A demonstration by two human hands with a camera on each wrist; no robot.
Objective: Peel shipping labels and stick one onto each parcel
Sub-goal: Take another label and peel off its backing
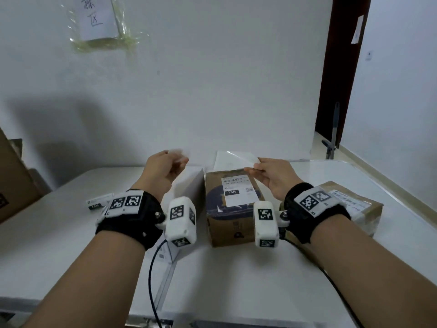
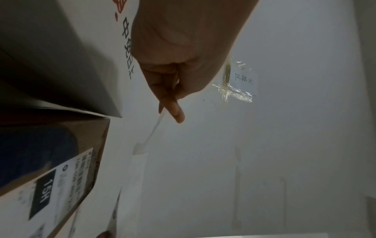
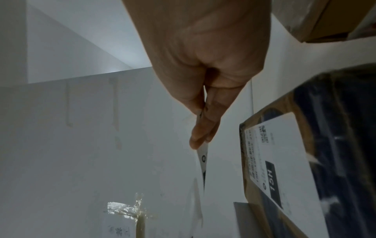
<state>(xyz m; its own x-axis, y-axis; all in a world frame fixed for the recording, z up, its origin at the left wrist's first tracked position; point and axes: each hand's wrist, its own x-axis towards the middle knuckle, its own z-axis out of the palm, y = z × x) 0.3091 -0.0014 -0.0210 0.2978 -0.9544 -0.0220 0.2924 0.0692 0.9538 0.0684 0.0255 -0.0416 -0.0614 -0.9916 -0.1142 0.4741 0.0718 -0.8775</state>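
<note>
A: Edges and room on the desk (image 1: 71, 245)?
B: Bare near part, crossed only by a dark cable (image 1: 150, 268). Far edge right against the wall (image 1: 212, 91). Right edge open toward a doorway.

A: Hands?
B: Both raised above the far side. Left hand (image 1: 165, 170) curled, pinching a clear strip (image 2: 156, 127) between thumb and fingers. Right hand (image 1: 272, 177) pinching a label sheet (image 1: 236, 159) by its corner, held upright over the brown parcel (image 1: 233, 209).

A: Hard to make out?
B: Clear strip blurred from the head, thin and edge-on from the wrist; cannot tell whether backing or tape. Print on the label sheet seen only as a sliver from the right wrist.

A: Parcels?
B: Brown parcel between the wrists, already wearing a stuck label (image 1: 238, 190) marked 15H. Second parcel (image 1: 352, 204) just beside the right wrist, partly covered by it, labelled too. White box (image 1: 191, 183) touching the brown parcel, mostly behind the left hand.

A: Anything else?
B: Loose label (image 1: 95, 204) flat beyond the left wrist. Cardboard box (image 1: 14, 178) cut off at the left. Taped note (image 1: 99, 20) high on the wall
</note>
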